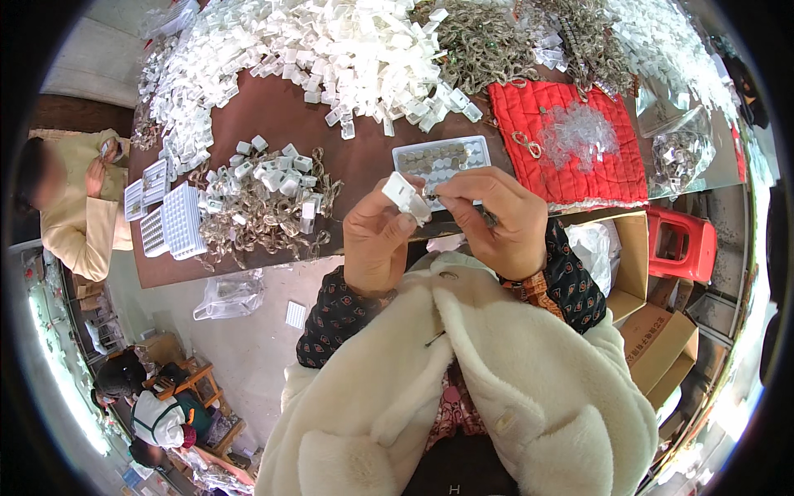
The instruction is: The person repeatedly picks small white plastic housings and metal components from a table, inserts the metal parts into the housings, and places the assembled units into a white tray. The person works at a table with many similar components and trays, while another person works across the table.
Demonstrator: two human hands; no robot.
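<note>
My left hand is closed on a small white plastic casing, raised above the table's near edge. Close beside the casing, my right hand pinches thumb and forefinger together; a tiny dark piece seems to be at the fingertips, too small to name. Just beyond both hands lies a pale tray with rows of small round greyish pieces. To the left sits a heap of white casings with clear-grey cords.
Piles of white casings and coiled cords cover the far table. Clear plastic parts lie on a red quilted cloth. Pale trays stand left, near another person. A red stool and cardboard boxes are at right.
</note>
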